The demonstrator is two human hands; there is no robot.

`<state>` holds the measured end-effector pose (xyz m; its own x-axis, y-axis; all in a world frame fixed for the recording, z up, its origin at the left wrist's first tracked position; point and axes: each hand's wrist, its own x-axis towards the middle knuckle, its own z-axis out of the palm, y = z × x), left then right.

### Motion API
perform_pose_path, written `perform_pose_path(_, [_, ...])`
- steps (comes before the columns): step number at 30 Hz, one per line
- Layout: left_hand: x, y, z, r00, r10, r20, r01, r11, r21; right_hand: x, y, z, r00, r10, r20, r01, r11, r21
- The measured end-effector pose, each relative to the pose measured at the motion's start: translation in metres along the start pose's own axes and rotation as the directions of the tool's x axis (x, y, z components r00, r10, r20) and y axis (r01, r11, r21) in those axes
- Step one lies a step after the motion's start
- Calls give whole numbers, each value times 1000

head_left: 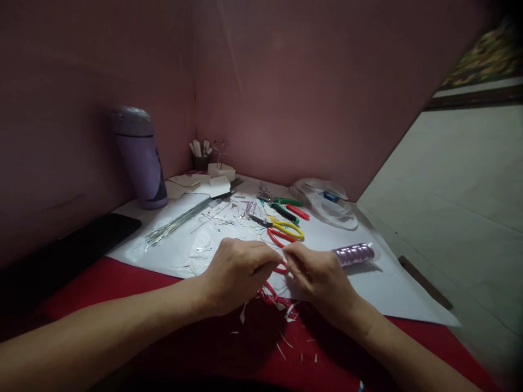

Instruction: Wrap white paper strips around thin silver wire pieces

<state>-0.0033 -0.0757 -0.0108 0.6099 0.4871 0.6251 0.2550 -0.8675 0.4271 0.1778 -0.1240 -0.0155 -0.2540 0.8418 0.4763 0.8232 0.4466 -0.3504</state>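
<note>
Over the front edge of the white paper, my left hand (241, 272) and my right hand (321, 275) meet with fingertips almost touching. Both are closed in a pinch; whatever lies between the fingers is too small or hidden to make out. Below and between them show red scissor-like handles (268, 293), partly covered by the hands. Just beyond lie pliers with one yellow and one red handle (289, 228), their dark jaws pointing left. A shiny purple coiled roll (355, 254) in clear wrap rests beside my right hand.
White paper (408, 294) covers the red cloth (163, 348), strewn with cut scraps. A bundle of thin wires (175, 223) lies left, near a purple tumbler (141, 158). Green-handled pliers (286, 212), a red tool handle (298, 212) and a plastic bag (327, 204) lie toward the back.
</note>
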Motion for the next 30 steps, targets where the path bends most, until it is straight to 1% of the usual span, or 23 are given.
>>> perform_pose_path(1, [2, -1, -2, 999, -40, -8, 39, 998, -50, 0, 1, -3, 995, -55, 85, 52, 998, 29])
perform_pose_path(2, [3, -2, -4, 995, -97, -22, 93, 988, -123, 1, 1, -7, 982, -94, 161, 76, 990, 115])
perform_pose_path(3, [6, -3, -6, 988, -154, -17, 147, 966, -214, 1, 1, -10, 968, -118, 222, 63, 969, 240])
perform_pose_path(4, [8, -4, -7, 975, -221, -5, 209, 928, -308, 1, 0, -13, 958, -121, 261, 12, 922, 386])
perform_pose_path(5, [10, -5, -7, 958, -286, 19, 269, 877, -399, 1, -1, -15, 952, -108, 287, -64, 845, 532])
perform_pose_path(7, [13, -7, -5, 921, -373, 112, 372, 759, -535, 0, -3, -17, 939, -85, 333, -208, 629, 749])
perform_pose_path(8, [13, -7, -3, 906, -392, 157, 408, 714, -569, 0, -3, -17, 940, -70, 333, -247, 534, 808])
perform_pose_path(9, [14, -8, -1, 897, -399, 190, 430, 690, -582, 0, -3, -16, 949, -42, 311, -257, 467, 846])
perform_pose_path(10, [14, -9, 0, 893, -400, 205, 440, 687, -578, 1, -3, -15, 962, -1, 273, -246, 432, 868])
perform_pose_path(11, [14, -9, 1, 892, -403, 203, 443, 698, -563, 1, -3, -15, 972, 44, 229, -226, 431, 874])
perform_pose_path(13, [14, -10, 1, 889, -427, 164, 445, 723, -529, 2, -3, -15, 983, 97, 159, -186, 494, 850])
perform_pose_path(14, [15, -10, 0, 884, -446, 141, 450, 726, -521, 2, -3, -15, 984, 86, 154, -176, 535, 827])
perform_pose_path(16, [16, -10, -4, 860, -494, 123, 477, 696, -537, 2, -5, -17, 984, -9, 178, -132, 635, 761])
perform_pose_path(17, [16, -9, -5, 844, -518, 138, 497, 660, -563, 2, -6, -17, 979, -74, 192, -86, 699, 709])
perform_pose_path(18, [17, -9, -7, 828, -533, 175, 519, 608, -602, 2, -6, -18, 968, -140, 208, -27, 767, 641])
perform_pose_path(20, [17, -8, -8, 795, -535, 284, 556, 459, -693, 1, -6, -18, 939, -236, 249, 100, 883, 459])
perform_pose_path(21, [17, -7, -8, 785, -523, 333, 566, 383, -730, 1, -6, -17, 928, -260, 267, 154, 920, 362])
perform_pose_path(23, [16, -6, -8, 778, -491, 392, 563, 270, -781, 1, -4, -17, 918, -269, 292, 214, 955, 207])
perform_pose_path(25, [16, -5, -6, 782, -475, 403, 550, 223, -805, 1, -3, -17, 920, -264, 290, 237, 963, 125])
perform_pose_path(27, [16, -5, -5, 792, -459, 403, 540, 217, -813, 1, -3, -18, 923, -268, 276, 254, 963, 88])
perform_pose_path(30, [16, -4, -4, 808, -443, 389, 527, 247, -813, 0, -6, -19, 927, -261, 271, 266, 964, 19])
